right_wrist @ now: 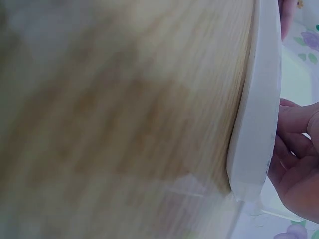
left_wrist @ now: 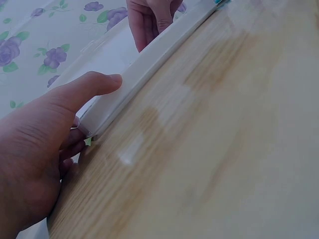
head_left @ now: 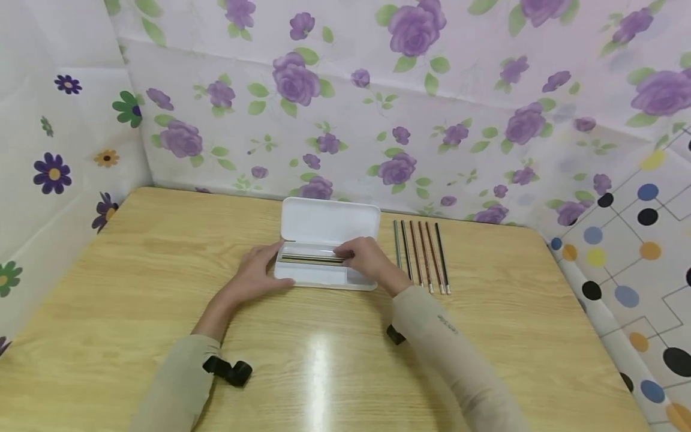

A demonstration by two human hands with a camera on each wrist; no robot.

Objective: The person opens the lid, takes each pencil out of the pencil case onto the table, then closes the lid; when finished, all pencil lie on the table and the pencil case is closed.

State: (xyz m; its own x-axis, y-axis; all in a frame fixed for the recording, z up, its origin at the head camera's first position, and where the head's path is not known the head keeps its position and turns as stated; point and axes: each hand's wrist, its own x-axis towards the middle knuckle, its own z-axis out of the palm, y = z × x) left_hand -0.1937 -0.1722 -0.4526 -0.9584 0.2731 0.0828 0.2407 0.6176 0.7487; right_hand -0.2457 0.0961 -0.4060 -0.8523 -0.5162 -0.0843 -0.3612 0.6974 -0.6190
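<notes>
A white pencil case lies on the table with its lid raised at the back. In its rear compartment are several dark and gold pencils, laid lengthwise. My left hand holds the case's left end, thumb on the front wall; in the left wrist view the left hand's thumb presses the white edge. My right hand reaches into the case, its curled fingers at the pencils' right ends. From the right wrist, the case's wall partly hides the right fingers.
Several pencils, green, black and reddish, lie side by side on the table right of the case. The wooden table ends at a flowered cloth behind, with patterned cloths on both sides. Black camera mounts sit on both wrists.
</notes>
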